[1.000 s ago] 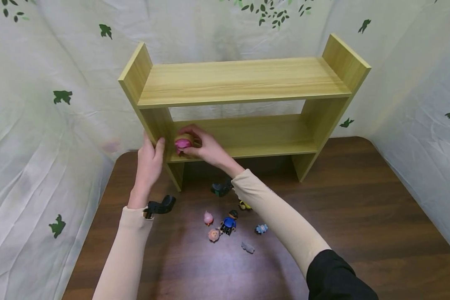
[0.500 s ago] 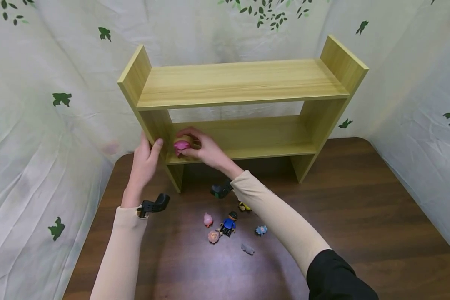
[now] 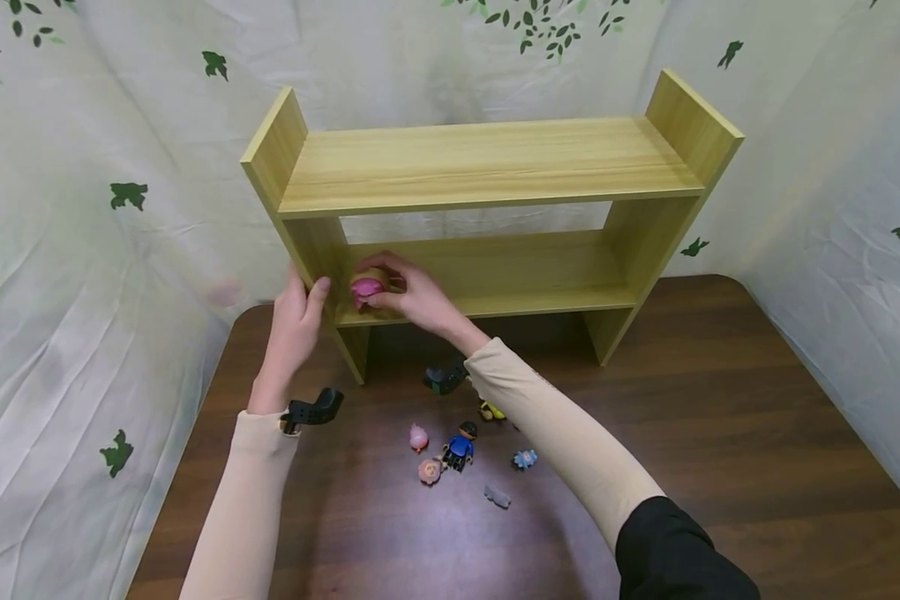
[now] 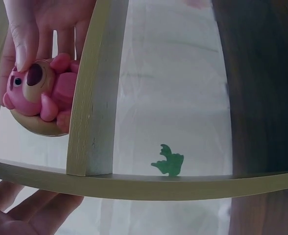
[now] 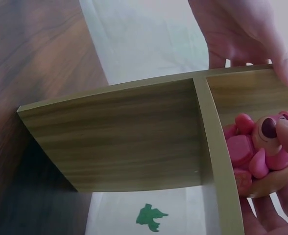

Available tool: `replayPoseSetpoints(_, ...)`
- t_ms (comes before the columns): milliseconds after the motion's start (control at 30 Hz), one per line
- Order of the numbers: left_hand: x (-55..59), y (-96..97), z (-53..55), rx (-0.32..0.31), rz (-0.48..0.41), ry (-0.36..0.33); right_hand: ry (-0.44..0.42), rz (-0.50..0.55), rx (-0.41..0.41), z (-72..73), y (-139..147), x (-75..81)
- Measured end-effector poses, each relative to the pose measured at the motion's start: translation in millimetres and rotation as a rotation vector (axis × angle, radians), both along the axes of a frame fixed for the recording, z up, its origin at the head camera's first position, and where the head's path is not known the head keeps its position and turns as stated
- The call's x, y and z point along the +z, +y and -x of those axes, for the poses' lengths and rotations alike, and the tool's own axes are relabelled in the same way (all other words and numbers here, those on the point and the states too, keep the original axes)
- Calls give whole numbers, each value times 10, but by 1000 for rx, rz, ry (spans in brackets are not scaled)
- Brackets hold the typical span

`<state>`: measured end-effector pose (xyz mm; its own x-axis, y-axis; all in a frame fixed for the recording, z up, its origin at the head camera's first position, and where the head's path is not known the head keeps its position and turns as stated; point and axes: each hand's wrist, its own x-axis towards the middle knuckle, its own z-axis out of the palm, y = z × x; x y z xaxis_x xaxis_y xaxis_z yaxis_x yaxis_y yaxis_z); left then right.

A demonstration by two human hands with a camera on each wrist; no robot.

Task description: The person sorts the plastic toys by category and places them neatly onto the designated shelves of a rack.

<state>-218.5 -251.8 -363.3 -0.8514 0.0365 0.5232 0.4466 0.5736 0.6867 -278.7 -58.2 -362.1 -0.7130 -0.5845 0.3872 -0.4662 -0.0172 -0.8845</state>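
Now, pink bear (image 3: 366, 288): sitting upright, L end of lower shelf (image 3: 525, 275), nr side panel (image 3: 321, 248)
R hand (image 3: 414, 293) (nearer): pinching bear, thumb on its face
L hand (image 3: 292, 327): gripping side panel, not touching bear

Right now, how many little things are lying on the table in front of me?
6 showing: pink toy at left, peach toy below it, blue-shirted figure right of them, yellow toy by the right sleeve, blue toy at right, gray piece nearest you. The sleeve may hide more.
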Motion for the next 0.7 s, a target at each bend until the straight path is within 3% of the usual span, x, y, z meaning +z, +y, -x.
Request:
replayPoseSetpoints(367, -3, 15, -2, 14, -9, 3, -89, -33, -38, 23, -26, 40)
replayPoseSetpoints(700, -1, 20, -12, 8, -13, 5, 24, -20, 10, -3, -8, 0)
